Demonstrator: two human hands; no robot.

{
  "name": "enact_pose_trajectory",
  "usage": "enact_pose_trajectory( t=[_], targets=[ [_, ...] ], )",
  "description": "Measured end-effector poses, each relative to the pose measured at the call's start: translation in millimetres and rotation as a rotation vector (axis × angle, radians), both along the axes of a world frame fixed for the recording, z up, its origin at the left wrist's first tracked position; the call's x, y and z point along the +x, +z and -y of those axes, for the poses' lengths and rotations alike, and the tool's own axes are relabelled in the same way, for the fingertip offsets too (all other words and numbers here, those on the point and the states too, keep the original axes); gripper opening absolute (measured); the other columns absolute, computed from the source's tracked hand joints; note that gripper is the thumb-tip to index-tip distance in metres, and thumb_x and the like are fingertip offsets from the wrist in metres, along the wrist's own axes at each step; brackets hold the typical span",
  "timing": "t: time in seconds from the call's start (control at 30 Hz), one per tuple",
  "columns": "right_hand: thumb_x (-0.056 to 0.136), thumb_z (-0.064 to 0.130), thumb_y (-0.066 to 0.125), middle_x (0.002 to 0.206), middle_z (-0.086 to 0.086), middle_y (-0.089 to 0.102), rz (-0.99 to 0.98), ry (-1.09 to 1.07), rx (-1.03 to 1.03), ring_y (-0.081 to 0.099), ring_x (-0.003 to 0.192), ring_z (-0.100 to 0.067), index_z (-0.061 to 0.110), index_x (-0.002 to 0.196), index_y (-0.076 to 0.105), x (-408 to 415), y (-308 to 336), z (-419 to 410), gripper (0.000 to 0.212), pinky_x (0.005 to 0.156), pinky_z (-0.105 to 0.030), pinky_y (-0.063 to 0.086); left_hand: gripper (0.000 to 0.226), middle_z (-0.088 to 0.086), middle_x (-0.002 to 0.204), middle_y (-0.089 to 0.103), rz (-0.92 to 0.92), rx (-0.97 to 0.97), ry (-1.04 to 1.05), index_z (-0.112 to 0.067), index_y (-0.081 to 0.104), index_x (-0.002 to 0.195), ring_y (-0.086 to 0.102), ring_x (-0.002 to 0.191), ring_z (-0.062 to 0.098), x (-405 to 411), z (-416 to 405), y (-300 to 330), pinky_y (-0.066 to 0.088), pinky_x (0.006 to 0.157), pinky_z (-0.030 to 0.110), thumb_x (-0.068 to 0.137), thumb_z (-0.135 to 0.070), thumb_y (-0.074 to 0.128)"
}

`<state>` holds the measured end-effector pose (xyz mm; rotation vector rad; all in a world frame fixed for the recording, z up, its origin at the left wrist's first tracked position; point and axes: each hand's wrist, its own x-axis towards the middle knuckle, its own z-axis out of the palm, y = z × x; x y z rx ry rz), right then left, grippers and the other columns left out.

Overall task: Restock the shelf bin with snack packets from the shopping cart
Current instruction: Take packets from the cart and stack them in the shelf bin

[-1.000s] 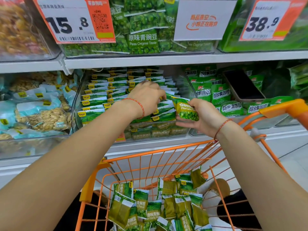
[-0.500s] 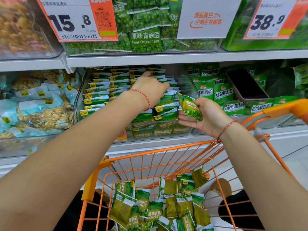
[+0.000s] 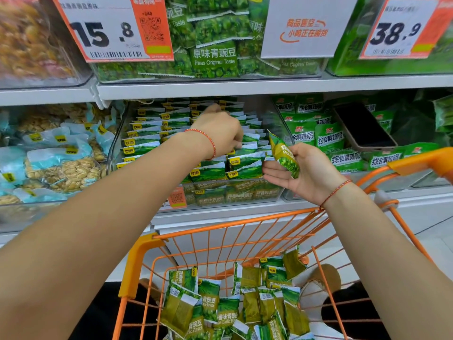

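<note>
Left hand deep in the rows, 1 packet waiting in your right

Your left hand (image 3: 220, 133), frame centre, is reaching into the shelf bin (image 3: 277, 192) with its fingers curled down among the upright packets; can't tell if it's pinching one or just parting the rows. Your right hand (image 3: 306, 173) lies palm up with straight fingers, a green pea packet (image 3: 285, 155) held under the thumb, just right of the bin. I'd hold a gap in the right-hand row with the left and slide that packet in upright, label forward like the rest. The bin looks nearly full, while the orange shopping cart (image 3: 137, 263) at the bottom of the frame has a loose pile of snack packets (image 3: 235, 305) left.
</note>
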<state>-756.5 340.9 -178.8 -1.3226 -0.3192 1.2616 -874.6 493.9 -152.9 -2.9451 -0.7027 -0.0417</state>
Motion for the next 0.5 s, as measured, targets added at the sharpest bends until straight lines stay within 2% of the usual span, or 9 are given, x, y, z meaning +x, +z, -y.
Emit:
enact_pose_trajectory(
  t=[0.07,0.13,0.2,0.23,0.27,0.3,0.33,0.4,0.5],
  targets=[
    [0.101,0.018,0.028,0.106,-0.025,0.062,-0.018,-0.021,0.018,0.063,0.098,-0.031,-0.001,0.104,0.055,1.7,-1.5,-1.0,0.034,0.086,-0.039,0.051,0.022,-0.007,0.075,0.057,0.092,-0.049,0.037,-0.027,0.071,0.098,0.054,0.090,0.022,-3.4,-3.0,-3.6,0.021,0.108,0.034,0.094,-0.040,0.054],
    [0.099,0.018,0.029,0.119,-0.028,0.058,-0.045,-0.083,0.051,0.060,0.109,-0.034,-0.005,0.118,0.050,4.0,-4.7,-6.5,0.036,0.086,-0.038,0.052,0.023,-0.006,0.077,0.063,0.132,-0.120,0.069,-0.026,0.072,0.099,0.050,0.080,0.021,-5.2,-5.1,-8.1,0.022,0.107,0.034,0.094,-0.041,0.055],
    [0.097,0.018,0.034,0.121,-0.028,0.056,-0.043,-0.155,0.084,0.057,0.116,-0.034,-0.007,0.128,0.046,7.0,-7.7,-14.6,0.042,0.082,-0.033,0.053,0.024,-0.001,0.087,0.069,0.082,-0.132,0.082,-0.026,0.072,0.101,0.052,0.087,0.023,-3.0,-4.7,-8.3,0.021,0.108,0.035,0.094,-0.040,0.055],
    [0.095,0.018,0.036,0.116,-0.027,0.056,-0.030,-0.187,0.095,0.058,0.115,-0.031,-0.007,0.130,0.046,8.3,-8.9,-18.7,0.044,0.080,-0.030,0.052,0.024,0.000,0.093,0.070,0.044,-0.106,0.081,-0.027,0.072,0.103,0.052,0.097,0.025,-0.9,-4.7,-7.7,0.022,0.108,0.035,0.094,-0.041,0.054],
    [0.094,0.018,0.037,0.105,-0.023,0.052,-0.011,-0.207,0.101,0.062,0.104,-0.027,-0.003,0.125,0.050,8.3,-9.0,-23.2,0.040,0.077,-0.026,0.050,0.025,0.001,0.098,0.068,0.015,-0.073,0.077,-0.028,0.071,0.104,0.050,0.105,0.025,1.2,-4.2,-6.5,0.023,0.107,0.037,0.093,-0.042,0.054],
    [0.093,0.018,0.037,0.096,-0.020,0.047,0.008,-0.214,0.105,0.061,0.085,-0.022,0.002,0.110,0.053,7.4,-7.8,-27.3,0.028,0.070,-0.023,0.048,0.025,0.003,0.103,0.067,-0.001,-0.045,0.072,-0.028,0.071,0.104,0.047,0.112,0.026,2.9,-4.3,-6.1,0.024,0.106,0.038,0.093,-0.043,0.055],
    [0.093,0.017,0.036,0.088,-0.015,0.044,0.008,-0.212,0.107,0.054,0.067,-0.017,0.006,0.095,0.051,6.2,-6.9,-31.5,0.019,0.063,-0.023,0.043,0.024,0.005,0.108,0.064,-0.003,-0.027,0.065,-0.029,0.071,0.104,0.043,0.117,0.026,3.7,-4.5,-5.6,0.024,0.106,0.038,0.092,-0.043,0.056],
    [0.094,0.016,0.032,0.075,-0.010,0.038,0.023,-0.207,0.106,0.038,0.045,-0.011,0.012,0.076,0.044,3.7,-5.5,-39.6,0.021,0.055,-0.024,0.030,0.024,0.004,0.116,0.059,0.013,-0.018,0.058,-0.027,0.071,0.102,0.038,0.123,0.027,2.9,-6.6,-5.5,0.023,0.107,0.038,0.089,-0.044,0.060],
    [0.093,0.013,0.029,0.066,-0.005,0.030,0.006,-0.175,0.128,0.027,0.041,-0.010,0.015,0.068,0.037,-2.1,-6.4,-51.4,0.026,0.044,-0.020,0.024,0.029,0.002,0.126,0.053,0.093,-0.062,0.063,-0.026,0.067,0.109,0.036,0.127,0.027,-4.5,-6.9,-2.7,0.024,0.106,0.038,0.089,-0.045,0.059]
  ],
)
